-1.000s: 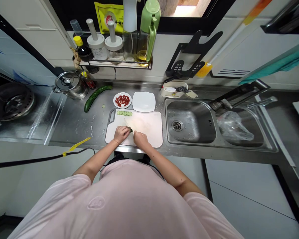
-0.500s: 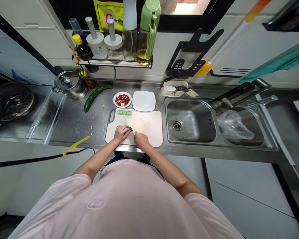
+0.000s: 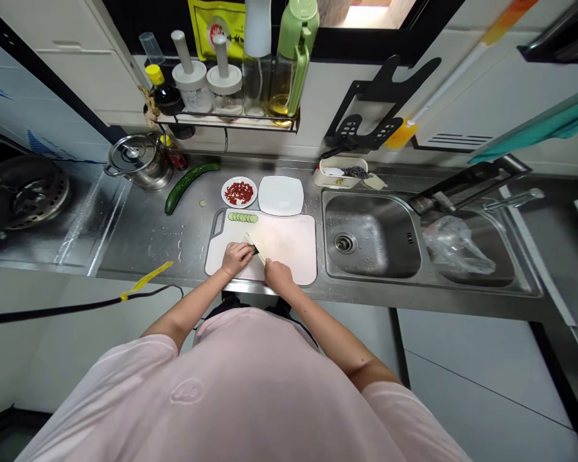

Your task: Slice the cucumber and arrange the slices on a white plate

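My left hand (image 3: 237,258) is closed over a short piece of cucumber (image 3: 255,249) on the white cutting board (image 3: 296,240); most of the piece is hidden under the fingers. My right hand (image 3: 278,276) grips the handle of a knife (image 3: 257,249), whose pale blade slants up and left beside the left fingertips. Whether the blade touches the cucumber I cannot tell. Near the board's upper left, a row of overlapping cucumber slices (image 3: 243,217) lies flat. Behind the board stand a plate of chopped red pieces (image 3: 239,192) and a white square plate (image 3: 280,195).
A whole cucumber (image 3: 190,185) lies left of the plates, by a lidded steel pot (image 3: 139,162). To the right is a double sink (image 3: 373,234) with a plastic bag (image 3: 455,244) in its far basin. Above, a wall rack (image 3: 226,122) carries bottles and jars.
My right hand has shifted slightly right, away from the left hand, with the knife in it. The left hand stays on the cucumber. The whole view has moved a little.
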`<state>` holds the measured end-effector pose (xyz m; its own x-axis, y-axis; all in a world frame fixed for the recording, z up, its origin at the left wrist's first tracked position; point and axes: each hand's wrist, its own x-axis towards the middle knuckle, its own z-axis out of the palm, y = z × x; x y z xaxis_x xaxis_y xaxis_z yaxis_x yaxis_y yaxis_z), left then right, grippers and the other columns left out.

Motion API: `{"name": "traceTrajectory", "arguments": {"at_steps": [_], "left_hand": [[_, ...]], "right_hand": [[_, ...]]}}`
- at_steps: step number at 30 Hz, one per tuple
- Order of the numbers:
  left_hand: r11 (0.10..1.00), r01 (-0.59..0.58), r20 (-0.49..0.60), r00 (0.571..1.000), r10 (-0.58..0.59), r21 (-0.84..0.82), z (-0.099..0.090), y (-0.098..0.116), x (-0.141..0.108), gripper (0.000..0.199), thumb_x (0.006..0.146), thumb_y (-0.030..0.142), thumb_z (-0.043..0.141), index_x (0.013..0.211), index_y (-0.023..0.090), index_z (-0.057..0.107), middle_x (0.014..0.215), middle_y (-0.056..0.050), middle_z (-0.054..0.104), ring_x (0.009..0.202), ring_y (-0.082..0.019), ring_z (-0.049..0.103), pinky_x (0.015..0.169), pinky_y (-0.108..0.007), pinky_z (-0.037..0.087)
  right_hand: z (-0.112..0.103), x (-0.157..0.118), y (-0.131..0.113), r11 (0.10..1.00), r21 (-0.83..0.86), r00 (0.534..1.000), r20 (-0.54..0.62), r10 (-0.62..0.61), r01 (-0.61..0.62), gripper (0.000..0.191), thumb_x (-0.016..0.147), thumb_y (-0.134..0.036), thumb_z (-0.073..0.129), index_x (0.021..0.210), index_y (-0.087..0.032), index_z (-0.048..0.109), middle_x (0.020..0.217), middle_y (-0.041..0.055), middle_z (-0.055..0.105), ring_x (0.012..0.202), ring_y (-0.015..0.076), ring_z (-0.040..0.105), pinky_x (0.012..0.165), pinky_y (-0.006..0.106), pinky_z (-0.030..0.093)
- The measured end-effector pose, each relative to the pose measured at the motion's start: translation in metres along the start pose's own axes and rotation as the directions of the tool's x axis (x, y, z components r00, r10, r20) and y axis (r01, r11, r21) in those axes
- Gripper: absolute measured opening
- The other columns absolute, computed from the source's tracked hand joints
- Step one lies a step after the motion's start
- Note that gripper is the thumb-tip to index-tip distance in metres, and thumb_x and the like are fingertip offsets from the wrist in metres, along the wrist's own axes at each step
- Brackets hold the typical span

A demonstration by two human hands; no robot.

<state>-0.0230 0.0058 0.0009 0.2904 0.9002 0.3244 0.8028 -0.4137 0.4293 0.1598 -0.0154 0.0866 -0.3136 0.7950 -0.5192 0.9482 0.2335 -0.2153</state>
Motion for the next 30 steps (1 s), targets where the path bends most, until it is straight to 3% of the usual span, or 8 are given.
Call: {"name": "traceTrajectory", "arguments": {"at_steps": [7, 17, 30], "left_hand": [[1.000, -0.012, -0.010, 1.000, 0.012, 0.008, -0.001, 0.000, 0.000, 0.020, 0.089, 0.032, 0.048, 0.089, 0.023, 0.066, 0.093, -0.004, 0.068, 0.086, -0.016, 0.060, 0.079, -0.034, 0.038], [1.000, -0.009, 0.003, 1.000, 0.008, 0.013, 0.000, 0.000, 0.000, 0.021, 0.089, 0.033, 0.047, 0.088, 0.024, 0.066, 0.091, -0.004, 0.068, 0.084, -0.017, 0.059, 0.078, -0.035, 0.037], [1.000, -0.002, -0.018, 1.000, 0.002, 0.007, 0.000, 0.001, 0.000, 0.022, 0.090, 0.033, 0.046, 0.089, 0.023, 0.065, 0.091, -0.004, 0.068, 0.084, -0.016, 0.060, 0.078, -0.034, 0.037]], "right_hand": [[-0.006, 0.013, -0.009, 1.000, 0.002, 1.000, -0.008, 0.010, -0.010, 0.024, 0.094, -0.017, 0.031, 0.108, -0.016, 0.051, 0.099, 0.0129, 0.065, 0.093, 0.0208, 0.063, 0.077, 0.029, 0.042], [0.010, 0.001, 0.000, 1.000, 0.000, 1.000, -0.019, 0.015, -0.015, 0.022, 0.093, -0.016, 0.032, 0.105, -0.015, 0.051, 0.094, 0.0130, 0.065, 0.091, 0.0220, 0.063, 0.075, 0.030, 0.043], [0.000, 0.010, -0.006, 1.000, 0.003, 1.000, -0.001, 0.020, -0.020, 0.025, 0.094, -0.017, 0.030, 0.107, -0.015, 0.051, 0.099, 0.0134, 0.065, 0.093, 0.0219, 0.062, 0.076, 0.030, 0.043]]}}
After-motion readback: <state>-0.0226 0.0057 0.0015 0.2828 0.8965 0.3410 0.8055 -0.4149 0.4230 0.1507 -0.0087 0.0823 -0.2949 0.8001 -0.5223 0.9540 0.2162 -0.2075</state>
